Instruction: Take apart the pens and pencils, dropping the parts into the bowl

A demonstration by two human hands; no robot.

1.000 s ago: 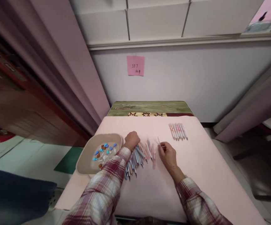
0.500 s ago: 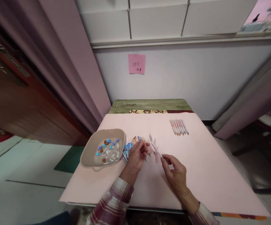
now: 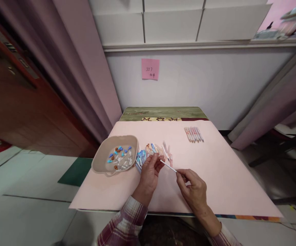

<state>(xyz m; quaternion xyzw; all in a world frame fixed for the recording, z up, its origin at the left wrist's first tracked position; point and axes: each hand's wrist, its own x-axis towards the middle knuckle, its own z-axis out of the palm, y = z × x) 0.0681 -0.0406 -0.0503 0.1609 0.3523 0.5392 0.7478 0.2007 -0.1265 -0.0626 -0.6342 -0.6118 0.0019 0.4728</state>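
My right hand [image 3: 193,188] pinches the near end of a thin white pen refill [image 3: 169,166] between thumb and fingers. The refill's other end meets the fingertips of my left hand [image 3: 151,171]. My left hand is closed on a pen barrel, mostly hidden by the fingers. Just beyond my left hand lies a pile of blue pen parts [image 3: 142,156] and orange-brown ones [image 3: 148,147]. Clear pinkish pen parts [image 3: 169,150] and another white refill [image 3: 165,149] rest to the right of the pile.
On the left of the pink-covered table [image 3: 214,184] stands a beige basin [image 3: 99,160] with blue and brown caps and small white pieces in it. A row of several pens [image 3: 194,134] lies at the back right. A pink note [image 3: 150,69] sticks to the wall.
The refill's far end has come to my left fingertips, where before it pointed toward the loose clear parts. My two hands are now joined by it. The view has shifted slightly.
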